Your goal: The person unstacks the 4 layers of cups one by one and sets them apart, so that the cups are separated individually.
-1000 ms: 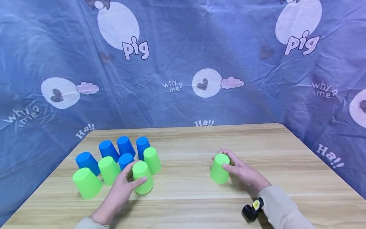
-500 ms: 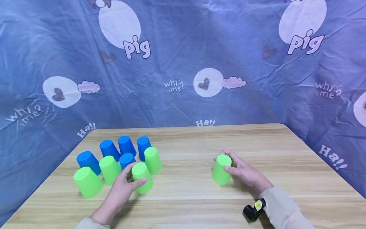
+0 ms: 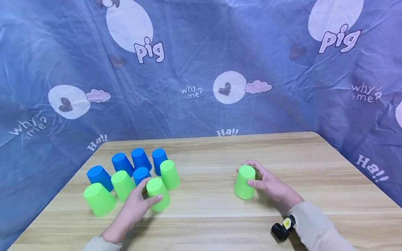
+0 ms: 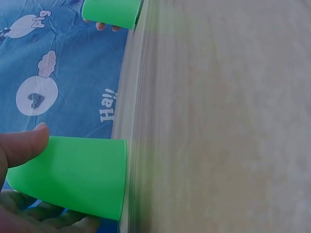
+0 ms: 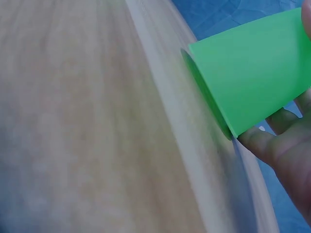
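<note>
My left hand [image 3: 135, 205] grips a lime-green plastic cup [image 3: 158, 196], upside down, with the thumb across its near side and the fingers behind. In the left wrist view this cup [image 4: 77, 174] has its rim at the wooden table. Further right, my right hand [image 3: 272, 184] holds another upside-down green cup [image 3: 244, 184], thumb in front and fingers round the far side. The right wrist view shows this cup [image 5: 252, 70] with its rim at the tabletop; whether it touches fully I cannot tell.
Left of my left hand stand more upside-down cups: green ones [image 3: 99, 200], [image 3: 123, 186] a green cup, and a green cup [image 3: 170, 176] behind. Several blue cups [image 3: 141, 160] stand further back. A patterned blue cloth [image 3: 176, 115] hangs behind the table [image 3: 201, 230].
The head view has shifted slightly. Both hands keep hold of the same green cups, with no clear movement over the table.
</note>
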Tool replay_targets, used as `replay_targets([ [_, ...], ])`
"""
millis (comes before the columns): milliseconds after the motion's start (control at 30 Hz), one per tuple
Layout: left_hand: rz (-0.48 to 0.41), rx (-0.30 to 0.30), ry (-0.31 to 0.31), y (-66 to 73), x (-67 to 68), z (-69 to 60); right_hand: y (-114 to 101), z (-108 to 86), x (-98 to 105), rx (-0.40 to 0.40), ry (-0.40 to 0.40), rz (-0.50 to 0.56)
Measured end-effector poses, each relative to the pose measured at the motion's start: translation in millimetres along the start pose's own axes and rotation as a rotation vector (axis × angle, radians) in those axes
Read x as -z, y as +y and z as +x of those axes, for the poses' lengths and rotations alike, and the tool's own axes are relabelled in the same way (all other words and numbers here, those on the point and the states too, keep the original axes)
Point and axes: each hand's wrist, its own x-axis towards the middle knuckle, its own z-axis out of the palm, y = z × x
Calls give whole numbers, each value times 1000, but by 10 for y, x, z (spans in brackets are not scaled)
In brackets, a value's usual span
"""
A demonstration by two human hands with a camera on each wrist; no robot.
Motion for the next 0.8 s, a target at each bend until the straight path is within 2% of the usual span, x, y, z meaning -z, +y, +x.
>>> replay_targets([
  [167, -33, 4, -3, -8, 1, 12, -55, 65, -12, -37, 23, -8],
  [400, -23, -9, -29, 4, 45, 15, -115, 196, -73, -90, 74, -31],
  [800, -16, 4, -31, -17, 29, 6, -225, 523, -193, -108, 140, 60],
])
